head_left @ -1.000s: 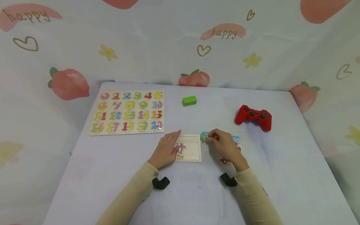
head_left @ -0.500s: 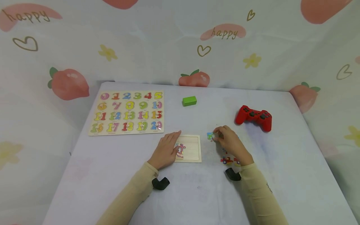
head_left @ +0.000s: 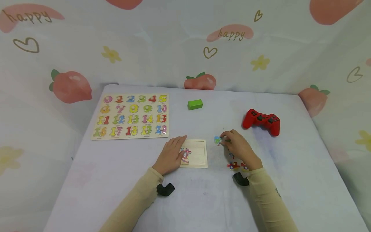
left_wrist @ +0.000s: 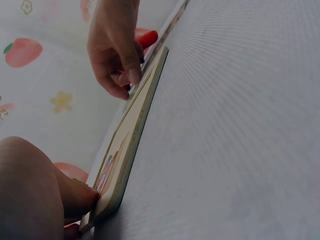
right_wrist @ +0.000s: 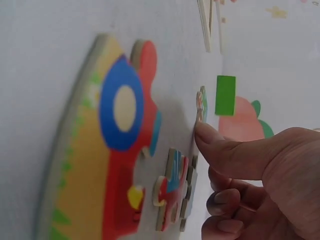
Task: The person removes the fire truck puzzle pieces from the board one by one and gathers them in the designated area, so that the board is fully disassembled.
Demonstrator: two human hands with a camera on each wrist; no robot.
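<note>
My left hand (head_left: pixel 169 155) lies over the left part of a small wooden puzzle tray (head_left: pixel 200 158), fingers extended. In the left wrist view its thumb (left_wrist: pixel 80 197) touches a pink picture piece (left_wrist: pixel 106 175) set inside the tray's rim. Just right of the tray, my right hand (head_left: pixel 240 147) pinches a green and blue jigsaw piece (head_left: pixel 217 140) between thumb and finger, low at the table. Under and beside that hand are several loose jigsaw pieces (head_left: pixel 233 165), partly hidden by it. One large piece (right_wrist: pixel 117 130) with a red and yellow picture looms near the right wrist camera.
A number puzzle board (head_left: pixel 133 116) lies at the back left. Behind the small tray stands a green block (head_left: pixel 195 104). At the right is a red game controller (head_left: pixel 261 121). A patterned cloth backdrop (head_left: pixel 162 45) rises behind the table.
The right hand has shifted a little to the right, away from the tray, with the jigsaw piece still in its fingers. My left hand stays on the tray.
</note>
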